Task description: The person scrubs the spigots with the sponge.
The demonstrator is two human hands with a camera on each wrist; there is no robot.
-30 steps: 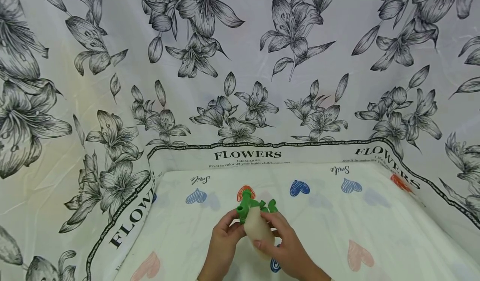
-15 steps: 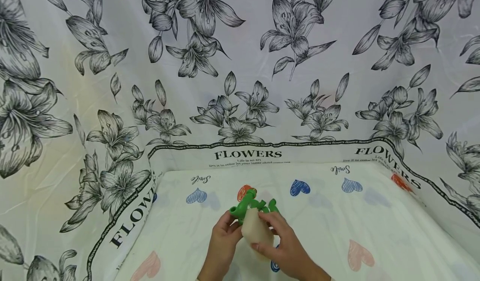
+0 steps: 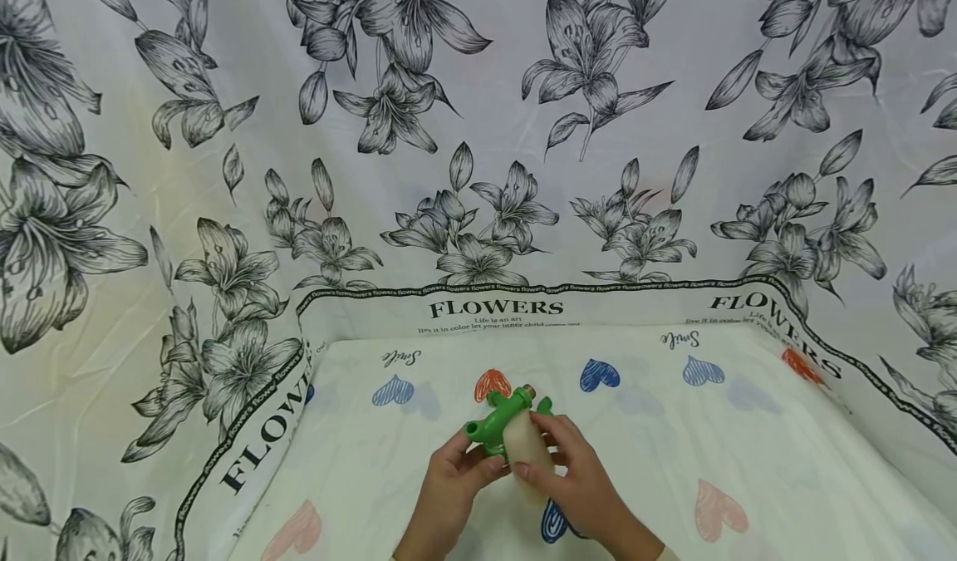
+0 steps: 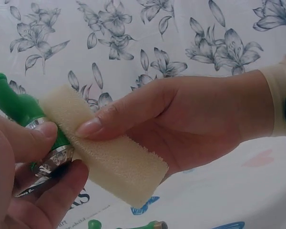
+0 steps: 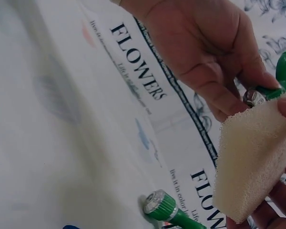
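Note:
Fingers and thumb of my left hand (image 3: 449, 488) grip a green tap-like piece (image 3: 497, 424), with a curved tube and a round open end facing left. In the left wrist view a silver collar (image 4: 56, 159) on it shows between the fingertips. My right hand (image 3: 591, 486) holds a cream block sponge (image 3: 527, 455), its thumb on one broad face. One end of the sponge lies against the green piece in the left wrist view. The palm side of the right hand is largely hidden behind the sponge.
Another green piece with a silver cap (image 5: 161, 204) lies on the white cloth (image 3: 635, 461) beyond the hands. That tabletop cloth carries printed hearts. A floral curtain (image 3: 478, 129) rises behind and at both sides.
The left hand has turned the green piece, so its upper end has swung to the right, beside the sponge's top. The sponge has shifted slightly right with the right hand.

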